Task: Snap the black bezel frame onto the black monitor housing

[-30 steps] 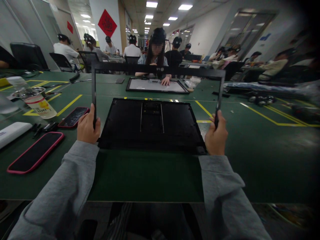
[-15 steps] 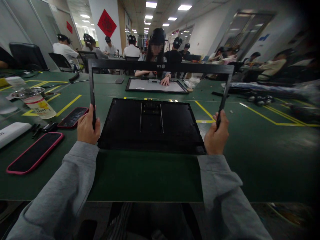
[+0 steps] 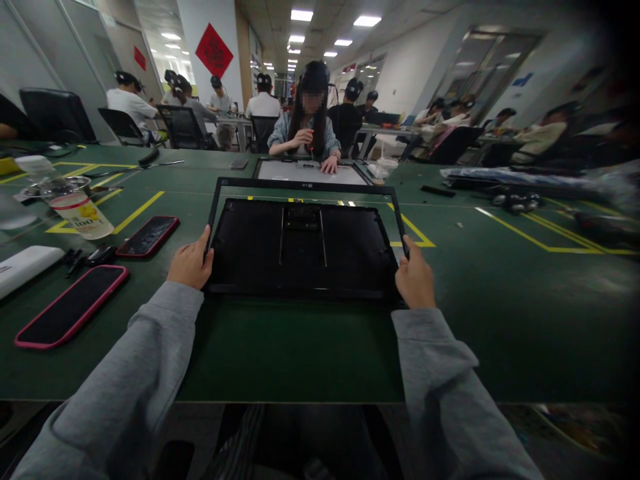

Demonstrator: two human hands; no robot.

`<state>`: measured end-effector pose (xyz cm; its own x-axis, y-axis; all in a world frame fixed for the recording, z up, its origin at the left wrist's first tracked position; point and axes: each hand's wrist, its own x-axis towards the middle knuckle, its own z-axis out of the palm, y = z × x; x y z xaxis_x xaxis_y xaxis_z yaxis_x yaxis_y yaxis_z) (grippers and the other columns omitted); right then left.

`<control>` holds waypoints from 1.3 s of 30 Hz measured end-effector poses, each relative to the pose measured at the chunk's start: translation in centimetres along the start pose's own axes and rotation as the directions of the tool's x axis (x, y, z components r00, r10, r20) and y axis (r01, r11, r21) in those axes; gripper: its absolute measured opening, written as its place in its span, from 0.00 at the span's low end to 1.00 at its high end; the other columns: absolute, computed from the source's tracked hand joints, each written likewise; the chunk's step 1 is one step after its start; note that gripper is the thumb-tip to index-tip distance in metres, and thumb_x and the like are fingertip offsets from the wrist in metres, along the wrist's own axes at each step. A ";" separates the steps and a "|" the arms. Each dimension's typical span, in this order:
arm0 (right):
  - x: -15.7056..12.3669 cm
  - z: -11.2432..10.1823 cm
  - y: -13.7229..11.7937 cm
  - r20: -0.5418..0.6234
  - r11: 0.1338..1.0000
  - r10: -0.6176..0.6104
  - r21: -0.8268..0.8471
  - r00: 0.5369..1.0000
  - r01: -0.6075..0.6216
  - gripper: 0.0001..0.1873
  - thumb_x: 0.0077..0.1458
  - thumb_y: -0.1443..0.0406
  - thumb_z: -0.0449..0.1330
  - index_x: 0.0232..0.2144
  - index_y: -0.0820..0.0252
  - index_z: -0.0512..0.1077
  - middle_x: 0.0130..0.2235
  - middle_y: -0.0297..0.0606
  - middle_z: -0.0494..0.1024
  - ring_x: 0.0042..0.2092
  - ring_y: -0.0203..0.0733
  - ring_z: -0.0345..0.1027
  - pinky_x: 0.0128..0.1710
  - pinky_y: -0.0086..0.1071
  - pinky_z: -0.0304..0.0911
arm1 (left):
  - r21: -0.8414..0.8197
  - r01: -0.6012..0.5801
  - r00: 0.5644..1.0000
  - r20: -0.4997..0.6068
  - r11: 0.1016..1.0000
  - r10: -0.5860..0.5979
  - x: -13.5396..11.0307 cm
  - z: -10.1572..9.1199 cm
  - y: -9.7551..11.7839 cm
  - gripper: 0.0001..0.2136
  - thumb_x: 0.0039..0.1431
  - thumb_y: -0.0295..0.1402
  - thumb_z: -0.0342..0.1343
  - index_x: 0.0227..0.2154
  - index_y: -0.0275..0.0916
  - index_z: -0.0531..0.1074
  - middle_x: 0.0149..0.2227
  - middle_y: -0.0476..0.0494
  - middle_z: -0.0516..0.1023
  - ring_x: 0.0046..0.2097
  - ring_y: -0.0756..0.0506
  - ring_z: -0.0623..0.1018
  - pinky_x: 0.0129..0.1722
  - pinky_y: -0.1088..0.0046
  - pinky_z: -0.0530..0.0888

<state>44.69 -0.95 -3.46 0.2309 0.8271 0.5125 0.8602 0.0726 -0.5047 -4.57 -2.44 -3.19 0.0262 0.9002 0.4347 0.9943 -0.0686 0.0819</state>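
A thin black monitor bezel frame (image 3: 305, 185) lies low over the black monitor back panel (image 3: 260, 247) on the green table (image 3: 295, 353). My left hand (image 3: 191, 265) is closed on the frame's left side near its lower corner. My right hand (image 3: 414, 280) is closed on the frame's right side near its lower corner. The frame's far edge sits just above the panel's far edge. Both grey sleeves reach in from the bottom.
Two phones with pink cases (image 3: 65, 305) (image 3: 148, 235), a white box (image 3: 25, 267), small tools (image 3: 90, 255) and a plastic bottle (image 3: 75, 207) lie at the left. A person (image 3: 307, 127) works on a white panel (image 3: 310, 172) across the table. Dark parts (image 3: 505, 180) lie at the right.
The bezel frame stood upright in both hands; it has swung down to lie nearly flat over the back panel. Both hands moved lower and inward with it.
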 end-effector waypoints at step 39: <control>0.1 0.6 1.0 0.170 0.983 0.080 -0.174 0.982 -0.050 0.28 0.61 0.63 0.47 0.63 0.63 0.60 0.49 0.53 0.77 0.47 0.57 0.73 0.48 0.48 0.66 | 0.139 0.020 0.975 0.219 0.990 -0.050 -0.2 0.4 -0.1 0.29 0.65 0.37 0.37 0.67 0.33 0.46 0.50 0.33 0.76 0.50 0.38 0.77 0.48 0.59 0.70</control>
<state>45.27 -0.44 -4.33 0.2185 0.9128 0.3451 0.9135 -0.0669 -0.4013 -4.66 -2.38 -3.66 -0.0019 0.9747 0.2235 0.9994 0.0099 -0.0345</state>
